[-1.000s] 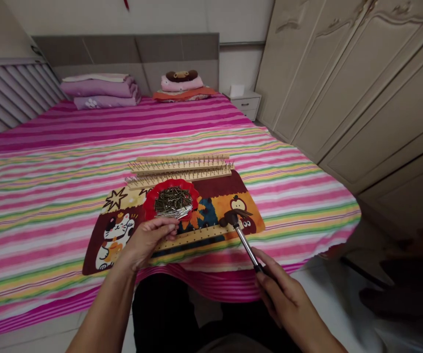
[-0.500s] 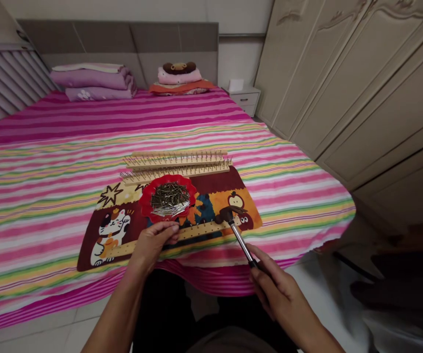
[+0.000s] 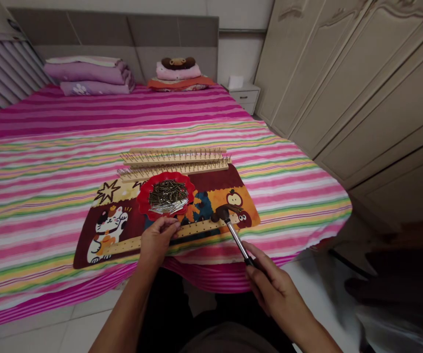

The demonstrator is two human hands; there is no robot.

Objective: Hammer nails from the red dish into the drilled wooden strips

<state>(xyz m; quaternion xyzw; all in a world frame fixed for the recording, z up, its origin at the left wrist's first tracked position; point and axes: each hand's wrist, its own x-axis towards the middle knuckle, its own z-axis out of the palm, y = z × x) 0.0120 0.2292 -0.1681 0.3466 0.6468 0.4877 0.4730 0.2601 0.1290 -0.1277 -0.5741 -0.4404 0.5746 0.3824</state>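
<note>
Nearest: two hands. Right hand (image 3: 270,287), clenched round the dark grip of one hammer (image 3: 233,230); its metal shaft slants up and left, the head resting at the right end of the near wooden strip (image 3: 171,234). Left hand (image 3: 158,240), fingertips pinched together on the middle of that same strip, just below the dish; whether a nail is held between them cannot be told.

One cartoon mat (image 3: 112,228), printed with a waving cat, a star and round-faced figures; it lies close to the near edge of the bed, its front border almost at the drop. No readable writing on it.

One red scalloped dish (image 3: 143,193) on the mat, heaped with loose nails (image 3: 168,195), too many to count.

Wooden strips, three in all: the near one with a row of holes, two more (image 3: 174,162) side by side beyond the dish, both bristling with upright nails.

One bed with striped sheet (image 3: 49,147): wide bare fabric to the left and beyond the strips; less to the right before the rounded corner.

Far end: two piles of folded bedding (image 3: 90,76), one bedside cabinet (image 3: 246,95), wardrobe doors (image 3: 344,73) along the right. No labels legible anywhere
</note>
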